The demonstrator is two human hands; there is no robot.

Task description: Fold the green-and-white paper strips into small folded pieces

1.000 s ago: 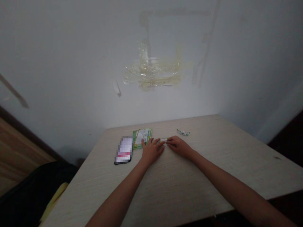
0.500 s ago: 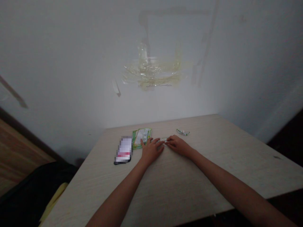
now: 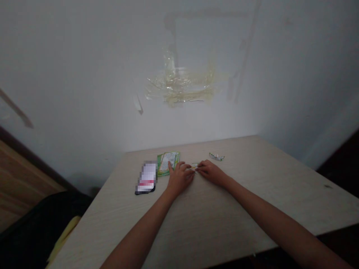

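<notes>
A green-and-white packet lies flat on the table between my hands, its near part hidden by fingers. My left hand pinches its left side near the front, little finger spread out over the stacked packets. On the packet's right side, my right hand has its fingers pressed together, gripping the edge. Left of them rests a stack of flat green-and-white packets. A narrow, folded-up green-and-white packet sits farther back on the right.
A phone with a blurred screen lies left of the stack. The pale wooden table meets a wall carrying old clear tape. Dark cloth and a yellow piece are beside the table's left edge.
My left fingers have drawn in slightly towards the near edge of the packet, and more of its top shows. My right hand has hardly moved.
</notes>
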